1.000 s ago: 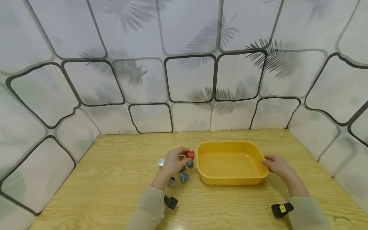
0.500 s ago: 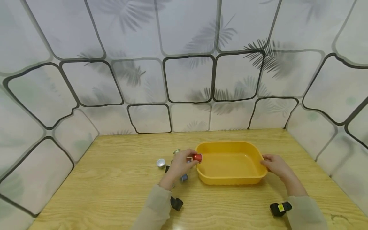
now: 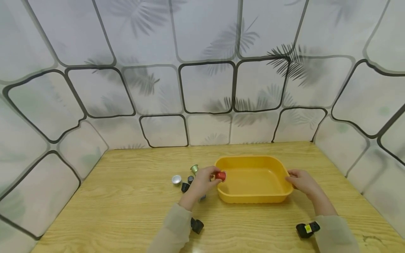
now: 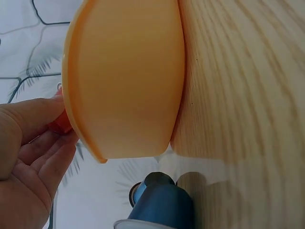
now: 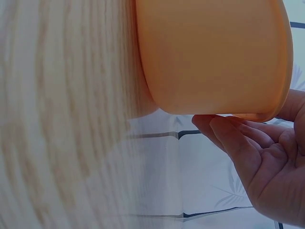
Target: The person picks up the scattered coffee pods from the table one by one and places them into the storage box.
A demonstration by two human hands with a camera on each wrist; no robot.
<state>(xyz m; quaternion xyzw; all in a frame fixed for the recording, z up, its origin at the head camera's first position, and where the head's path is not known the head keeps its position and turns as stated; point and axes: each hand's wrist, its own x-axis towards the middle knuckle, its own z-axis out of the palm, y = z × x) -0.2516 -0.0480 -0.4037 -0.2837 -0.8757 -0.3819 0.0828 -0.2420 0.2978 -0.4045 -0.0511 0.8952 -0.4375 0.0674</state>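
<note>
My left hand (image 3: 202, 181) pinches a red coffee capsule (image 3: 221, 176) between thumb and fingers, at the left rim of a yellow plastic tub (image 3: 254, 200). In the left wrist view, the red capsule (image 4: 61, 119) partly hides behind the tub's rim (image 4: 71, 95). On the opposite side, my right hand (image 3: 305, 182) holds the tub's right rim, its thumb over the edge. Its fingers (image 5: 233, 138) lie under the rim against the outer wall in the right wrist view. The tub's visible floor (image 3: 253, 179) bears nothing.
Left of the tub, loose capsules lie on the wooden table (image 3: 133, 211): a silver one (image 3: 176, 180), a green one (image 3: 194, 169), dark ones (image 3: 185, 187) and blue ones (image 4: 164, 205), partly hidden by my left hand. A patterned curtain (image 3: 209, 88) surrounds the table's back and sides.
My left hand has carried the red capsule to the right, from beside the tub to over its left rim. Capsules behind the hand have come into view. The right hand keeps its hold.
</note>
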